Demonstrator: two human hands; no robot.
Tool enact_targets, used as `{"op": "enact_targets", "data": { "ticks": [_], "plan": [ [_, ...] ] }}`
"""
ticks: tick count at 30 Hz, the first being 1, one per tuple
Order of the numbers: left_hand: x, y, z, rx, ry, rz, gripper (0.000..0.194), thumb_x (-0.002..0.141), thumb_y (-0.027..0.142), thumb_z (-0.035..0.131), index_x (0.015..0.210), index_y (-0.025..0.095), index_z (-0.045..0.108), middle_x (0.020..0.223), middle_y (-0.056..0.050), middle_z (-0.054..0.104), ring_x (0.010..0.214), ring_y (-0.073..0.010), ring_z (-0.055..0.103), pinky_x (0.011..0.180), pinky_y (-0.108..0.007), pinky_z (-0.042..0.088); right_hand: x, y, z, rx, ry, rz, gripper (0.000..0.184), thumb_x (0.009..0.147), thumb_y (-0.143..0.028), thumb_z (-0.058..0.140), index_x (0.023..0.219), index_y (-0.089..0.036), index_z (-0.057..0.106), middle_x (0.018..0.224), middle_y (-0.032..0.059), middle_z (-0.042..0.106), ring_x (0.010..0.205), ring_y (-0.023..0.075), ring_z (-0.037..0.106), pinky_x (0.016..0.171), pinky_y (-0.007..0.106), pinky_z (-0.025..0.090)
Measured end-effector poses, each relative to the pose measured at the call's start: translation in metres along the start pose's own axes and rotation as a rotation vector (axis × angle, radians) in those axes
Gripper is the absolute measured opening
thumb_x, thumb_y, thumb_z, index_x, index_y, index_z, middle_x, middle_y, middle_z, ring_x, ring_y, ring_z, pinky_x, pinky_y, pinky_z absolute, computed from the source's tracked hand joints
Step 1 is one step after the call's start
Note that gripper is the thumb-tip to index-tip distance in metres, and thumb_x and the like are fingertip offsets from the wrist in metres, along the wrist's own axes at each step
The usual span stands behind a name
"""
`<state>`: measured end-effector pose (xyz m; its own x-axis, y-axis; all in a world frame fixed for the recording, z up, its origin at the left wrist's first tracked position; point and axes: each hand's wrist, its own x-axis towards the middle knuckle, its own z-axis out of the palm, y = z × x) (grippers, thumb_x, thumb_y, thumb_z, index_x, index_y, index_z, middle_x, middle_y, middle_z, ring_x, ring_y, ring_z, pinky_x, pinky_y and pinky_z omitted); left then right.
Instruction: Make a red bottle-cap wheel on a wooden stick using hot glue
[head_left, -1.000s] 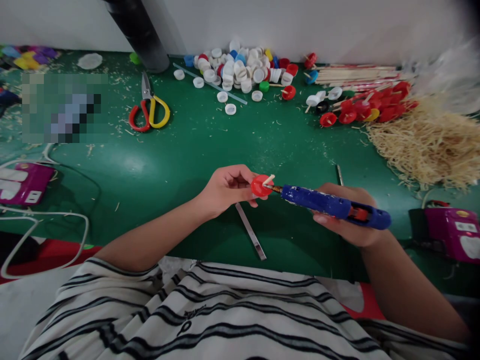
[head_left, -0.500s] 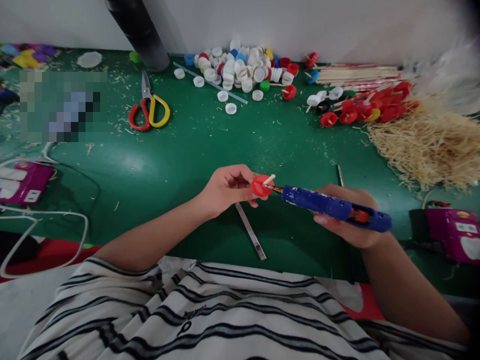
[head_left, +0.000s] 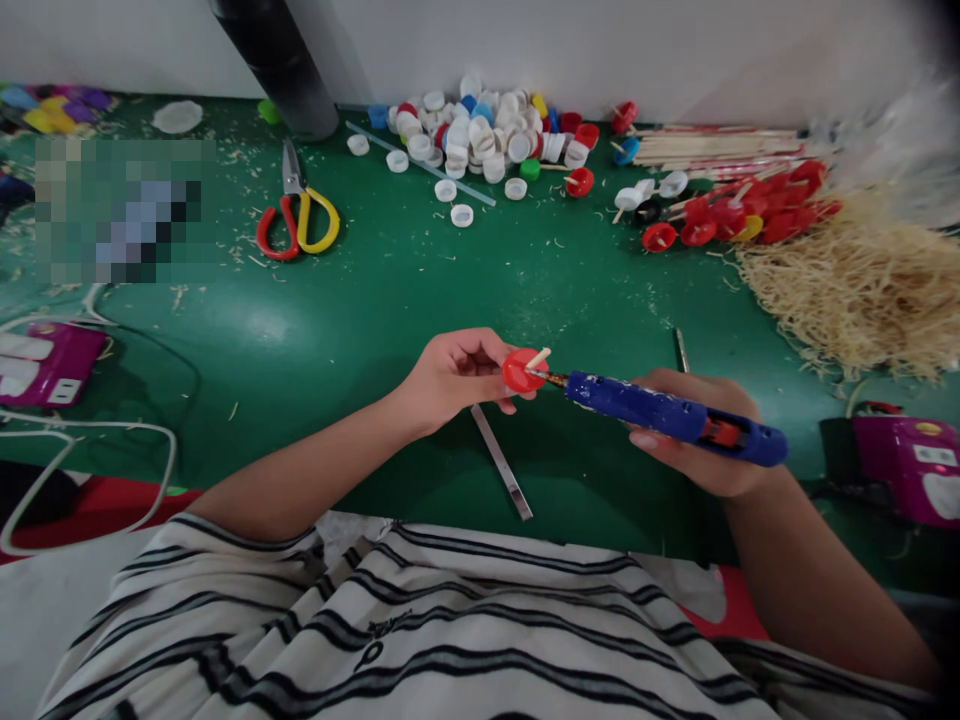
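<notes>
Premises present as a craft workshop or hand-assembly station: a green worktop, strewn with pale shavings, stands against a plain wall. Stock noted in bulk comprises plastic caps, wooden sticks, straw-coloured strands and caps fitted with sticks. Equipment noted: scissors, a blue glue gun and magenta socket blocks at either side.

glue gun: 1 | held cap: 1 | scissors: 1 | magenta boxes: 2 | heaped caps: many (overlapping)
</notes>
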<state>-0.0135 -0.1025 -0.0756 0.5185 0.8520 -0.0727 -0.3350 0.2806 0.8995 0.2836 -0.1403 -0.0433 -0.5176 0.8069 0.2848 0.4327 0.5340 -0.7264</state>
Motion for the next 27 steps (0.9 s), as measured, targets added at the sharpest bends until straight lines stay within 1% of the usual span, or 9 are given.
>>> {"op": "enact_targets", "data": {
  "ticks": [4, 9, 13, 18, 22, 27],
  "plan": [
    [-0.0006, 0.0008, 0.0011, -0.002, 0.001, 0.003, 0.033, 0.074, 0.032, 0.094, 0.084, 0.015, 0.068, 0.091, -0.006, 0.081, 0.077, -0.0146, 0.079, 0.060, -0.021, 0.064, -0.0002, 0.0006, -0.0003, 0.000, 0.002, 0.016, 0.014, 0.093, -0.037, 0.072, 0.093, -0.026, 0.063, 0.064, -0.0065, 0.062, 0.048, 0.0089, 0.055, 0.047, 0.022, 0.042],
    [-0.0003, -0.0006, 0.0012, 0.001, 0.000, -0.002, 0.034, 0.074, 0.032, 0.094, 0.083, 0.015, 0.067, 0.091, -0.006, 0.082, 0.077, -0.0151, 0.079, 0.059, -0.021, 0.063, -0.0015, 0.0017, -0.0011, -0.006, 0.008, -0.009, 0.018, 0.095, -0.041, 0.071, 0.092, -0.026, 0.063, 0.063, -0.0066, 0.062, 0.047, 0.0086, 0.055, 0.047, 0.022, 0.042],
    [-0.0001, -0.0022, -0.0004, -0.007, -0.009, 0.005, 0.034, 0.074, 0.032, 0.094, 0.083, 0.015, 0.066, 0.092, -0.005, 0.082, 0.077, -0.0140, 0.079, 0.060, -0.021, 0.064, -0.0026, 0.0016, -0.0013, -0.007, 0.006, 0.009, 0.017, 0.095, -0.040, 0.070, 0.093, -0.025, 0.063, 0.064, -0.0057, 0.063, 0.048, 0.0090, 0.056, 0.048, 0.022, 0.043],
    [-0.0007, -0.0020, -0.0005, -0.018, -0.029, 0.022, 0.028, 0.077, 0.028, 0.093, 0.084, 0.016, 0.068, 0.091, -0.004, 0.081, 0.078, -0.0134, 0.080, 0.060, -0.020, 0.065, -0.0023, 0.0019, -0.0010, 0.004, 0.021, 0.034, 0.017, 0.094, -0.040, 0.072, 0.092, -0.026, 0.064, 0.062, -0.0061, 0.062, 0.048, 0.0099, 0.055, 0.047, 0.023, 0.042],
    [-0.0008, -0.0019, 0.0004, -0.019, -0.032, 0.023, 0.029, 0.077, 0.029, 0.093, 0.083, 0.016, 0.068, 0.088, -0.004, 0.081, 0.077, -0.0136, 0.080, 0.060, -0.020, 0.065, -0.0014, 0.0023, -0.0013, 0.009, 0.024, 0.033, 0.016, 0.093, -0.039, 0.072, 0.092, -0.027, 0.063, 0.062, -0.0071, 0.061, 0.046, 0.0091, 0.053, 0.047, 0.022, 0.042],
    [-0.0013, -0.0022, 0.0009, -0.019, -0.035, 0.034, 0.029, 0.077, 0.029, 0.093, 0.083, 0.016, 0.068, 0.089, -0.003, 0.081, 0.076, -0.0133, 0.079, 0.060, -0.019, 0.065, -0.0034, 0.0025, -0.0023, 0.011, 0.007, 0.051, 0.016, 0.093, -0.038, 0.073, 0.091, -0.026, 0.064, 0.062, -0.0061, 0.062, 0.047, 0.0098, 0.054, 0.047, 0.023, 0.042]
  ]
}}
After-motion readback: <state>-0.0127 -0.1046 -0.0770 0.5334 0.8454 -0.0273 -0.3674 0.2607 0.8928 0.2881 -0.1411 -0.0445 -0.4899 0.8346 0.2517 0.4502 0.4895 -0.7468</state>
